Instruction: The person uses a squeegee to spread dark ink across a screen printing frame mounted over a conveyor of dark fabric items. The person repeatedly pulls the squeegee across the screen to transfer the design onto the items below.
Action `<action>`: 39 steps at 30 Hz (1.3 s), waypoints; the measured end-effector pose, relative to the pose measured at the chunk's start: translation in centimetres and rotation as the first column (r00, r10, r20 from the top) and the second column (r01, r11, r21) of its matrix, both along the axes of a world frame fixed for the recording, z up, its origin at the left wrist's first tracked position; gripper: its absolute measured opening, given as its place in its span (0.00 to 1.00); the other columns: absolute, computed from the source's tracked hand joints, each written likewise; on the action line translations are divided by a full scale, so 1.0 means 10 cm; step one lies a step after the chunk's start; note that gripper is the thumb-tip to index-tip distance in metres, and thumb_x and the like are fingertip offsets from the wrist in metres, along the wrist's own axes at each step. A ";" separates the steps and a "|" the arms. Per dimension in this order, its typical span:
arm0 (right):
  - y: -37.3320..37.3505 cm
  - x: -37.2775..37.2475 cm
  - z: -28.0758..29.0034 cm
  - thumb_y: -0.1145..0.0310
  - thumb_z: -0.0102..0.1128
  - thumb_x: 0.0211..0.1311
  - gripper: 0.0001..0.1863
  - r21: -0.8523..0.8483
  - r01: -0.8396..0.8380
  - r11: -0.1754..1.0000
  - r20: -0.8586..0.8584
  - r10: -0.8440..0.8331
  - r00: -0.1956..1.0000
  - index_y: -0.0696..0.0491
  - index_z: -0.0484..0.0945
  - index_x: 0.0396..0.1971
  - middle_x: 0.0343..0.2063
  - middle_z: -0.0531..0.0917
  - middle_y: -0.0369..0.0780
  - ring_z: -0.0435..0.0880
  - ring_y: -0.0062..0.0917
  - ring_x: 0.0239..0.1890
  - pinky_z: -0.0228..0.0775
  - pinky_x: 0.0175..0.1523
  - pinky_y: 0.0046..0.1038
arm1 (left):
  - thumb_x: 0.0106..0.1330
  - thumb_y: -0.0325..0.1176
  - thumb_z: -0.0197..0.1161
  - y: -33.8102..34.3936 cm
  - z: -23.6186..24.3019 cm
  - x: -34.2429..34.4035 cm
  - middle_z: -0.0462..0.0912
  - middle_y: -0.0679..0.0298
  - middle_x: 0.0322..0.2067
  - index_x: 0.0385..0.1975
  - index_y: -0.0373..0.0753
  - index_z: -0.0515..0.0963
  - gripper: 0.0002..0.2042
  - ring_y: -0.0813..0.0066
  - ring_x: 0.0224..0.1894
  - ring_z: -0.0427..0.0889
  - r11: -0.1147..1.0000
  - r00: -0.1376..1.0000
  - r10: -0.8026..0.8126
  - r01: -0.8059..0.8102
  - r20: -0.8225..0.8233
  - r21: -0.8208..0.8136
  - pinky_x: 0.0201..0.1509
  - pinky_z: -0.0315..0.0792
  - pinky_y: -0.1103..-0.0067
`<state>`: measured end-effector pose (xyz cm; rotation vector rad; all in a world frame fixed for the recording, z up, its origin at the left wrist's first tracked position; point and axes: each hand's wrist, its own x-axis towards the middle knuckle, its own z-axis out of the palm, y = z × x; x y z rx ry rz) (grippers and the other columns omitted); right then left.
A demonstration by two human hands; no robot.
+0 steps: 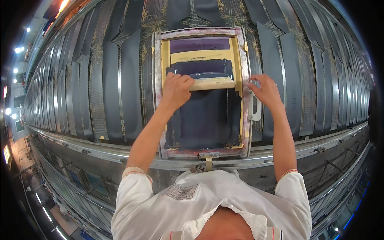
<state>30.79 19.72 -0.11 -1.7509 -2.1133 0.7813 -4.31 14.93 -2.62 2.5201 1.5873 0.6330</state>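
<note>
A screen printing frame with yellow tape inside its worn, stained border lies in front of me, its mesh covered in dark ink. My left hand is closed around the left end of a squeegee with a pale wooden grip. The squeegee lies crosswise over the upper half of the mesh, and a ridge of wet dark ink shows just beyond it. At the frame's right rail, my right hand has its fingers curled against the border, just above a white handle.
Dark grey fabric panels lie in rows along a long table to both sides, with yellow-flecked strips between some. A metal rail runs along the near edge, and a small clamp sits at the frame's near side.
</note>
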 end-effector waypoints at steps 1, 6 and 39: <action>0.05 -0.10 0.11 0.54 0.74 0.60 0.19 0.076 -0.054 0.996 -0.214 0.069 0.974 0.54 0.85 0.41 0.42 0.87 0.45 0.85 0.45 0.46 0.77 0.50 0.42 | 0.44 0.24 0.73 0.07 0.05 0.00 0.87 0.67 0.34 0.34 0.45 0.86 0.15 0.64 0.34 0.82 0.999 1.000 -0.012 0.013 0.023 -0.033 0.43 0.68 0.68; 0.60 -0.83 0.55 0.54 0.76 0.55 0.23 -0.008 -0.418 0.908 0.027 0.418 0.908 0.55 0.85 0.44 0.41 0.88 0.47 0.86 0.45 0.46 0.78 0.51 0.42 | 0.50 0.36 0.78 0.64 0.41 -0.10 0.87 0.63 0.28 0.31 0.45 0.86 0.10 0.56 0.35 0.86 0.966 0.999 0.019 -0.031 -0.050 -0.256 0.43 0.74 0.63; 1.12 -1.00 0.04 0.61 0.77 0.49 0.15 -0.207 -0.502 0.840 0.135 0.532 0.836 0.54 0.88 0.34 0.27 0.88 0.46 0.89 0.41 0.31 0.80 0.41 0.39 | 0.49 0.45 0.80 0.96 0.36 -0.08 0.89 0.55 0.33 0.38 0.45 0.88 0.18 0.53 0.41 0.87 0.903 0.987 0.050 -0.109 -0.152 -0.414 0.48 0.79 0.62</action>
